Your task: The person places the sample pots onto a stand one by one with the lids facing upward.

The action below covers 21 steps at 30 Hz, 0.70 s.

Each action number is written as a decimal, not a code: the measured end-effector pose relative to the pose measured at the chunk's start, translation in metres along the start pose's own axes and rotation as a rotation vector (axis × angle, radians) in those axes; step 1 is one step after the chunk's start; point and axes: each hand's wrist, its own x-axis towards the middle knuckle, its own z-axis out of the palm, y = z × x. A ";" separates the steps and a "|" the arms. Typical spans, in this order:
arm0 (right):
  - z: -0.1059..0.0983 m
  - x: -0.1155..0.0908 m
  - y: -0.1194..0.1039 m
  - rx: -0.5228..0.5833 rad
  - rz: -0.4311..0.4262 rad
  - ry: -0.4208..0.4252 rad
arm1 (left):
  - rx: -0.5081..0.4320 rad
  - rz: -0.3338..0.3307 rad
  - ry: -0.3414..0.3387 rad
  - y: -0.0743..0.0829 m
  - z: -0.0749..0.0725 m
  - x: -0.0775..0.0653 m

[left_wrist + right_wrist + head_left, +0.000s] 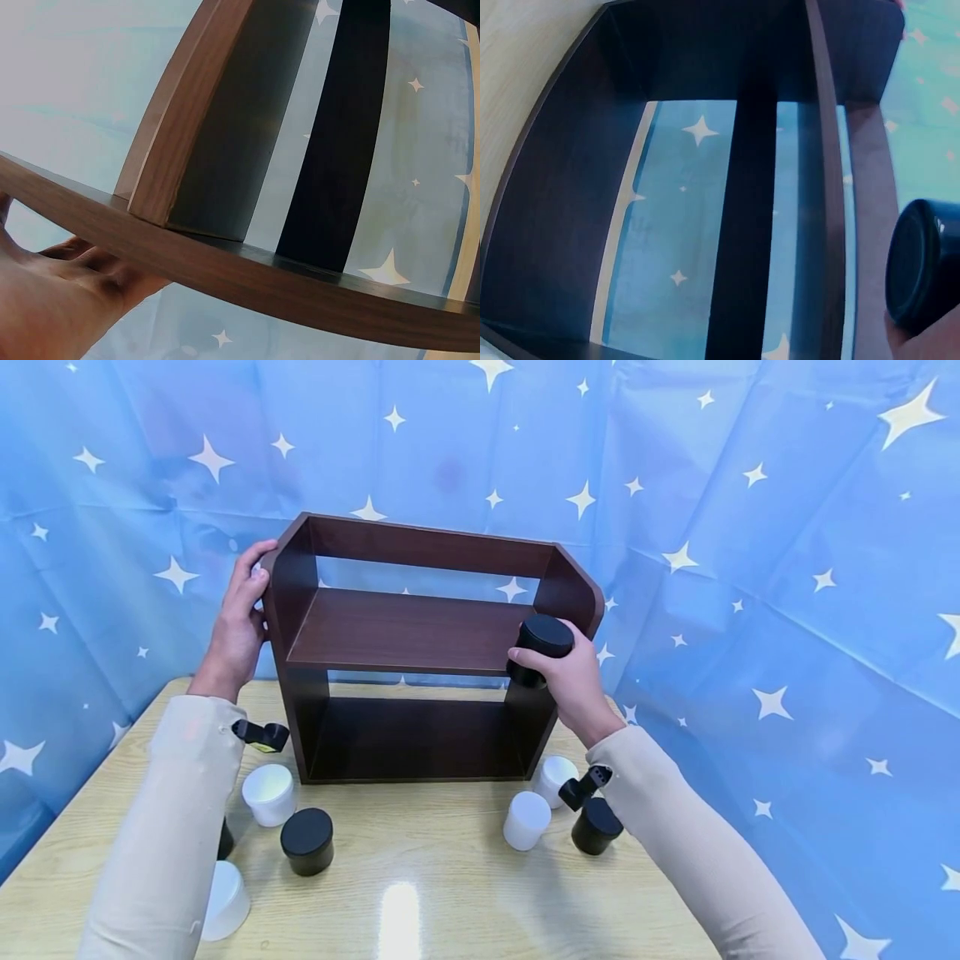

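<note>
A dark brown two-tier wooden shelf (420,631) stands on the table. My left hand (238,622) rests on the outer side of its left panel, near the top; in the left wrist view the fingers (90,262) lie behind the panel edge. With my right hand (573,681) I grip a black lidded jar (546,637), thumb across its near side. The jar is upright at the right end of the upper tier, overlapping the board's front edge in the head view. The right wrist view shows the jar (915,262) at its right edge.
Left of centre on the wooden table (420,852) stand white jars (268,795) and a black jar (307,842), another black one partly hidden by my sleeve. Two white jars (527,820) and a black jar (597,827) stand front right. A blue star-patterned curtain (750,568) hangs behind.
</note>
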 end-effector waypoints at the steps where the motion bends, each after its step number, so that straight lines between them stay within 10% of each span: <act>1: 0.002 0.002 0.000 -0.010 0.002 0.010 | 0.004 -0.001 0.001 0.000 0.000 0.000; 21: 0.023 0.063 0.007 -0.196 0.159 0.203 | -0.018 0.006 -0.018 0.000 0.001 -0.001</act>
